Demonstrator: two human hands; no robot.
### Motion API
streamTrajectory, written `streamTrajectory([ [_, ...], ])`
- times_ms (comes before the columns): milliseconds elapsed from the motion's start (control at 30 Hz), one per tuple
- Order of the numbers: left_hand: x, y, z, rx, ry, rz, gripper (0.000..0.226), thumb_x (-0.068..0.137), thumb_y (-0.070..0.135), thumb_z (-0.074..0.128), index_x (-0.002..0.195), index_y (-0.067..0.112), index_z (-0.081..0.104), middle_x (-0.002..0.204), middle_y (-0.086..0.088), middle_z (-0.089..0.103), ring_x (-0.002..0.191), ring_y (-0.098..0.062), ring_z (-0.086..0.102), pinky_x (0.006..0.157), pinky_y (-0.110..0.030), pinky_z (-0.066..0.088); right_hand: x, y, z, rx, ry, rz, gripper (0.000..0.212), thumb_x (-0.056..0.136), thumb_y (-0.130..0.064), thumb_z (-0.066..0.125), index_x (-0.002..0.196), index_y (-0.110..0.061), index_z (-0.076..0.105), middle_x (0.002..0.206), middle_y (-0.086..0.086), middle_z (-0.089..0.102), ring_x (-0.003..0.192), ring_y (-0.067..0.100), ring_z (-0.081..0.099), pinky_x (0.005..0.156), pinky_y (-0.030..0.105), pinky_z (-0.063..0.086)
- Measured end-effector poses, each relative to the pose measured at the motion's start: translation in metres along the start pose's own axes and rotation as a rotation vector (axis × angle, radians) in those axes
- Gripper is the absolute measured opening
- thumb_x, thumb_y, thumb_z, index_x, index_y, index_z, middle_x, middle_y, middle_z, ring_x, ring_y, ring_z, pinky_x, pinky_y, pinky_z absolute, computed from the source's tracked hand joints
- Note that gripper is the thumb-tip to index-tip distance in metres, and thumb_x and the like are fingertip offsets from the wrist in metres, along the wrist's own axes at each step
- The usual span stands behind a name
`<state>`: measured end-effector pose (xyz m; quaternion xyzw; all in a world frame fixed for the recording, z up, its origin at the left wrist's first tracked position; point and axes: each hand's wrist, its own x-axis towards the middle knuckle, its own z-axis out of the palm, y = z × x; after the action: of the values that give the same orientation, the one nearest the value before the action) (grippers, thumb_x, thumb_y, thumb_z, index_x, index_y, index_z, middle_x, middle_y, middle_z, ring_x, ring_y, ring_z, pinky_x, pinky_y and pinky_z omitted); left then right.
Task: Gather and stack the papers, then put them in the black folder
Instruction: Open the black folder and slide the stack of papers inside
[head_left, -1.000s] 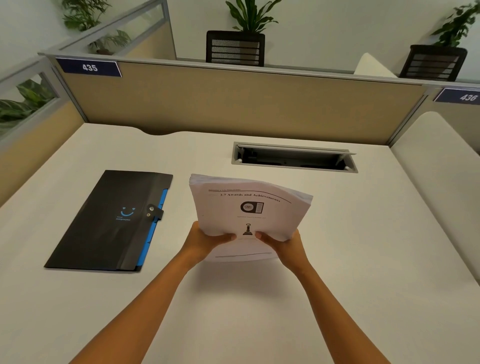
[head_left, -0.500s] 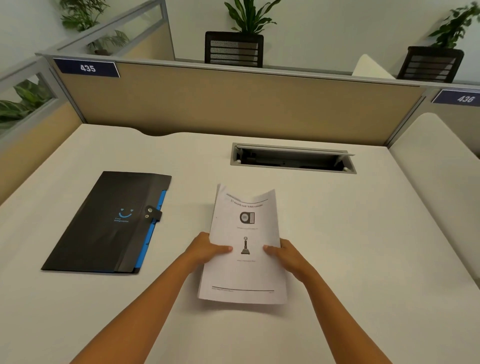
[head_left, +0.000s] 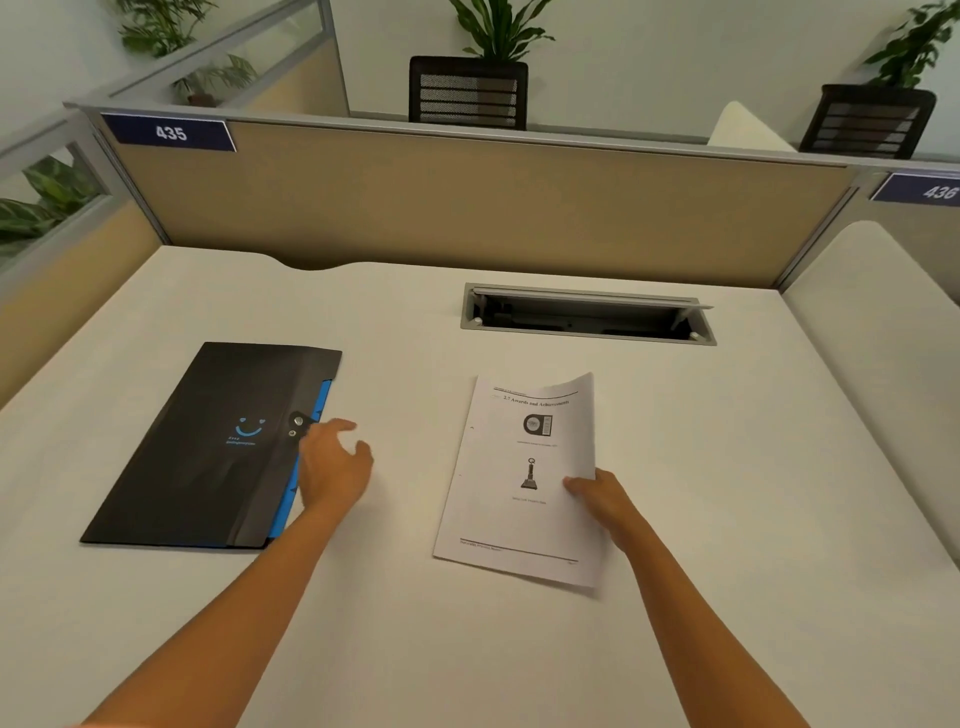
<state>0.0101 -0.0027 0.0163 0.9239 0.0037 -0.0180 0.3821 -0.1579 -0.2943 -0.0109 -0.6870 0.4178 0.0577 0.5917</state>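
1 squared paper stack, top sheet printed, far corner curled.

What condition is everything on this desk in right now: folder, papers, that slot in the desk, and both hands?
Black folder: flat on the desk, flap shut.
Stack of papers: gathered, outside the folder, far right corner curling up.
Left hand: open, empty, at the folder's clasp edge.
Right hand: holding the stack's right edge.
Cable hatch: lid open.

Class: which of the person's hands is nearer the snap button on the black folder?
Left. The left hand reaches the snap button at the black folder; the right hand holds the papers, well off to the right.
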Motion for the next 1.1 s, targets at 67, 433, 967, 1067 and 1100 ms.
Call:
streamTrajectory([
  [67,0.011,-0.008,-0.011,0.11,0.096,-0.011,0.032,0.087,0.01,0.064,0.118,0.006,0.06,0.126,-0.017,0.053,0.114,-0.035,0.051,0.093,-0.049,0.047,0.002,-0.001,-0.002,0.004,-0.014,0.011,0.033,0.092,-0.012,0.055,0.123,-0.003,0.062,0.119,0.017,0.068,0.106,0.036,0.066,0.098,0.05,0.051],
  [433,0.06,-0.083,-0.048,0.443,-0.095,-0.225,0.096,0.088,0.049,0.063,0.153,0.0,0.013,0.162,-0.019,0.006,0.149,-0.037,-0.001,0.117,-0.056,0.017,0.007,0.002,-0.004,0.067,-0.028,0.046,0.033,0.092,-0.01,0.055,0.123,-0.001,0.06,0.117,0.018,0.069,0.105,0.037,0.067,0.099,0.051,0.051],
  [967,0.06,-0.094,-0.042,0.497,-0.331,-0.272,0.111,0.076,0.073,0.059,0.156,0.016,0.007,0.164,-0.009,-0.003,0.148,-0.039,-0.007,0.115,-0.065,0.003,0.009,0.015,-0.003,0.142,-0.031,-0.016,0.028,0.091,-0.014,0.057,0.117,-0.004,0.064,0.11,0.017,0.072,0.098,0.036,0.07,0.094,0.052,0.054],
  [1067,0.048,-0.08,-0.03,0.521,-0.344,-0.252,0.11,0.074,0.077,0.057,0.156,0.02,0.01,0.165,-0.007,-0.001,0.147,-0.044,-0.011,0.112,-0.068,0.0,0.009,0.016,-0.005,0.143,-0.058,-0.031,0.028,0.092,-0.014,0.057,0.117,-0.004,0.064,0.108,0.015,0.073,0.096,0.034,0.071,0.092,0.051,0.055],
  [1100,0.044,-0.074,-0.026,0.515,-0.353,-0.244,0.11,0.074,0.077,0.057,0.156,0.021,0.01,0.165,-0.007,-0.001,0.146,-0.045,-0.011,0.112,-0.069,0.0,0.009,0.016,-0.006,0.143,-0.076,-0.04,0.028,0.092,-0.014,0.057,0.118,-0.004,0.064,0.107,0.014,0.074,0.096,0.033,0.072,0.091,0.05,0.056],
])
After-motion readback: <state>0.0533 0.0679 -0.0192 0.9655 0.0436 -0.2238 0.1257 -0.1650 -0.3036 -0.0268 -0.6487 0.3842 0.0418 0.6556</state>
